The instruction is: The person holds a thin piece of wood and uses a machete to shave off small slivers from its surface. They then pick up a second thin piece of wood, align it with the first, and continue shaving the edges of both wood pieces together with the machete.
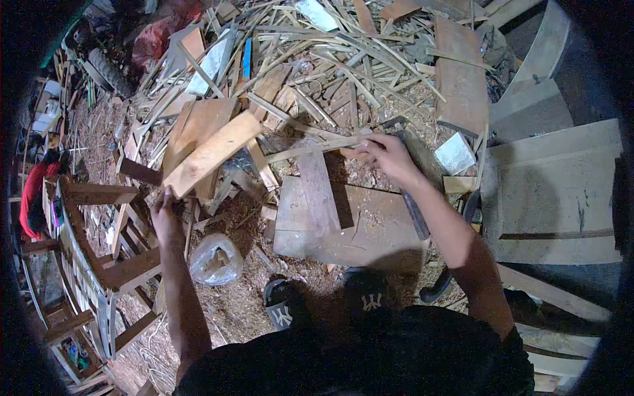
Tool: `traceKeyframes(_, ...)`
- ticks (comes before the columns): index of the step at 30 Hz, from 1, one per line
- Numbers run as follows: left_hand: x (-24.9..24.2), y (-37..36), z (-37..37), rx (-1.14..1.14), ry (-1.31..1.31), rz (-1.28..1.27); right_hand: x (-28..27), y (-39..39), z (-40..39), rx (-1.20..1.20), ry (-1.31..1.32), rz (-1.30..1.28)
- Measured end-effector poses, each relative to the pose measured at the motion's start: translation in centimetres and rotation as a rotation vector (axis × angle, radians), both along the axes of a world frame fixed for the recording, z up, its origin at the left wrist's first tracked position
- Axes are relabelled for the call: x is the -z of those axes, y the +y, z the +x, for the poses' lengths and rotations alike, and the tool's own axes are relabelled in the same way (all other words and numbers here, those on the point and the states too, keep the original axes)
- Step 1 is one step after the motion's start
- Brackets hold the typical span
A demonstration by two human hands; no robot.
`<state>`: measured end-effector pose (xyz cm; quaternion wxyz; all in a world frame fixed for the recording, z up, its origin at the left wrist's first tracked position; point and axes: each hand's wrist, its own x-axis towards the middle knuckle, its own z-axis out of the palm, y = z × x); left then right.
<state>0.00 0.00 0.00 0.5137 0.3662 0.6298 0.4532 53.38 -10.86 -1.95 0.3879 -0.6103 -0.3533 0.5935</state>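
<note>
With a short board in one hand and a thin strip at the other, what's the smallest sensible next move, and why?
Probably lift the thin strip clear with the right hand: its fingers are at one end, loose scrap surrounds the other, and the left hand already holds the short board.

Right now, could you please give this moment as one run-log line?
left hand: holds short board | right hand: holds thin strip | ground: wide panel, plastic bag

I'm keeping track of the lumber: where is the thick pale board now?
In the head view, the thick pale board is left of centre, its lower end held by the left hand, with a brown panel behind it.
</note>
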Motion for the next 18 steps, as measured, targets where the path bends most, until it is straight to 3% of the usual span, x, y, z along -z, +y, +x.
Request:
traceKeyframes(3,0.6,1.5,-1.0,0.039,0.007,-0.022,0.6,0.3,2.4,0.109,-0.05,-0.007)
traceKeyframes(7,1.8,2.3,0.2,-0.119,0.145,-0.143,0.1,1.7,5.5,0.263,-0.121,-0.025)
traceKeyframes(9,3.6,2.8,-0.8,-0.057,0.503,0.283,1.2,2.6,7.2,0.257,-0.295,0.067)
traceKeyframes(10,1.8,2.4,0.2,-0.067,0.478,0.095,1.3,3.1,7.8,0.265,-0.289,0.061)
traceKeyframes(11,0.7,2.1,1.5,-0.068,0.479,0.093,2.0,3.9,8.5,0.264,-0.289,0.06)
traceKeyframes(13,-0.4,1.6,3.3,-0.039,0.56,0.233,3.1,5.8,9.4,0.153,-0.582,0.177)
traceKeyframes(18,1.0,1.6,2.4,-0.033,0.641,0.334,5.9,10.3,9.5,0.131,-0.805,0.349)
